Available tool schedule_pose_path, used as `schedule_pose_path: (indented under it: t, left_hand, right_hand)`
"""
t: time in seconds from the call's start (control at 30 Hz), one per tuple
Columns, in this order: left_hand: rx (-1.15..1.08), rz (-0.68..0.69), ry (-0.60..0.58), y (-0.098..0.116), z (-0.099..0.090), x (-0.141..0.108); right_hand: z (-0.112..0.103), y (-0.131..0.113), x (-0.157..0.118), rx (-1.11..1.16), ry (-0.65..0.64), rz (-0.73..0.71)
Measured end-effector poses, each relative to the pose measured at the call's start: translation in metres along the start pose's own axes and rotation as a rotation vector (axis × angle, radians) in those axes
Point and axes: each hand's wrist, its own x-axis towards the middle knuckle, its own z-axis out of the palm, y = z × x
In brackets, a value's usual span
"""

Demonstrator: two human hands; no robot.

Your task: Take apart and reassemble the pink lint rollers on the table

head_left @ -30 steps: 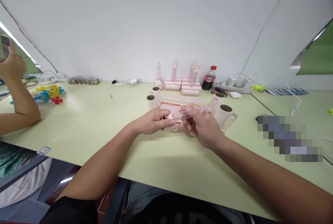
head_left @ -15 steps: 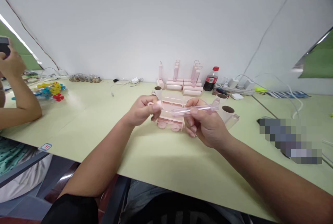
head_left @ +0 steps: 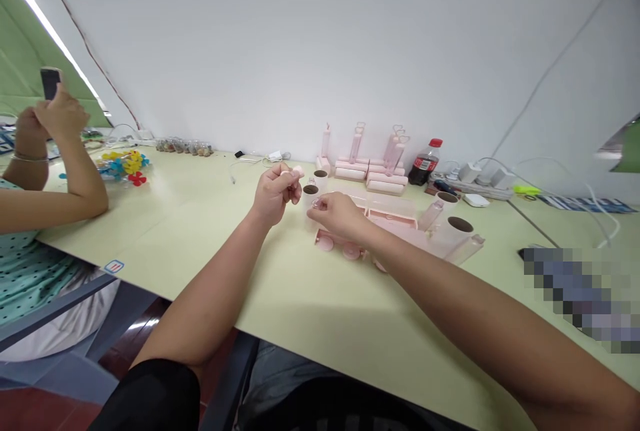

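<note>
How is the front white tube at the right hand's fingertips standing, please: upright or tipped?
Upright: the front white tube shows its dark round mouth facing up; the right hand partly hides its wall.

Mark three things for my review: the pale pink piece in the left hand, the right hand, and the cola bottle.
Pale pink piece (head_left: 299, 170): head view, its exposed end.
Right hand (head_left: 343, 212): head view, back of the hand.
Cola bottle (head_left: 425, 163): head view, its label.
</note>
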Motion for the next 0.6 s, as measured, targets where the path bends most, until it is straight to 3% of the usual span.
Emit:
schedule_pose_path:
  t: [0.33,0.6]
  left_hand:
    - [0.112,0.006,0.000,0.001,0.002,0.000]
    - [0.277,-0.080,0.025,0.001,0.003,0.000]
  right_hand:
    - [0.011,0.003,0.013,-0.083,-0.055,0.005]
    - [-0.017,0.011,-0.004,-0.121,0.008,0.001]
